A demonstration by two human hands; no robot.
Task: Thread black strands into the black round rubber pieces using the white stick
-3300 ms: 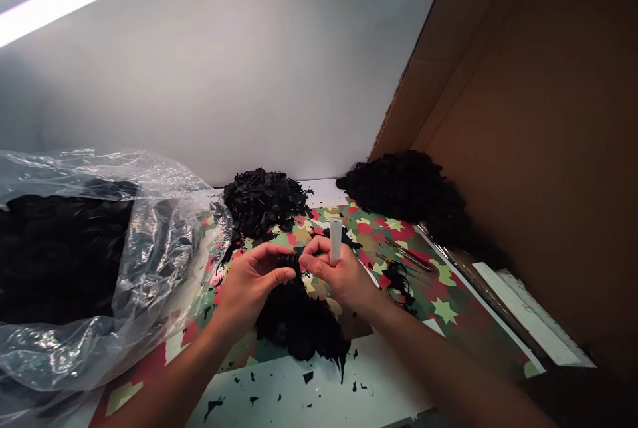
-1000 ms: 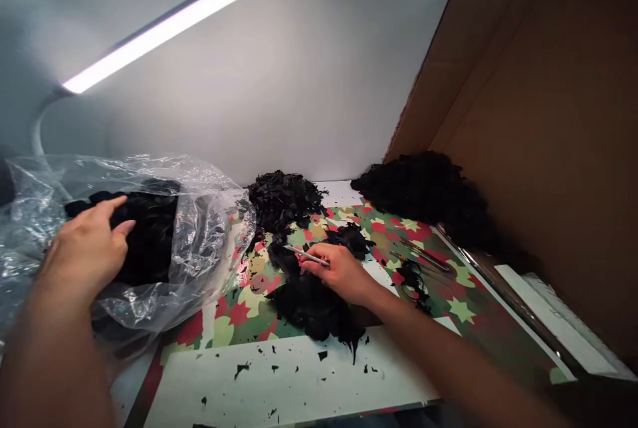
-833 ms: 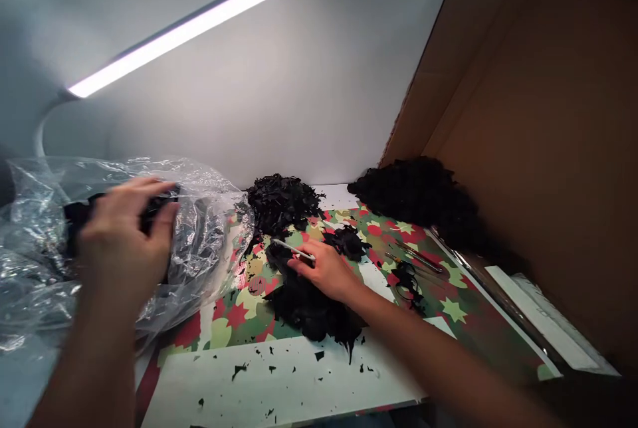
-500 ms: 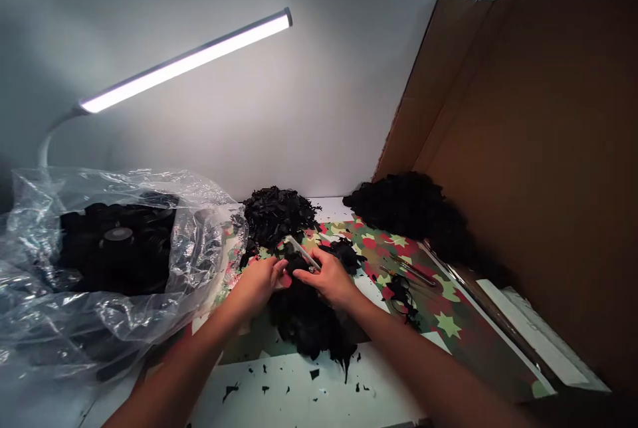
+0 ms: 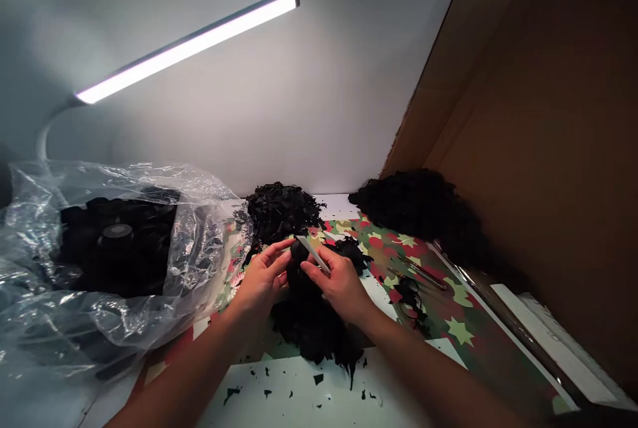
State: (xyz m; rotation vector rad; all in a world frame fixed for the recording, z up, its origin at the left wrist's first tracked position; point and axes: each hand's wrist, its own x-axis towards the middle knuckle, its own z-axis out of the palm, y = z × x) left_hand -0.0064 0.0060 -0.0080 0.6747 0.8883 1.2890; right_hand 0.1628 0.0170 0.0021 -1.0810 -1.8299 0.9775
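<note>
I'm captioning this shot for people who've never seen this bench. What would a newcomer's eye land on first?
Probably the glowing bar lamp, slanting across the upper left before the pale wall. Next, perhaps, the shiny clear plastic bag at lower left, with black pieces inside. Then the hands near the centre, the right hand holding a thin pale tool close to the left hand.

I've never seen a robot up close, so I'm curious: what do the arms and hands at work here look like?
They are a person's. The left hand and right hand are bare, with no gloves or rings to be seen. The left forearm and right forearm show no sleeves, watch, cables or markings.
</note>
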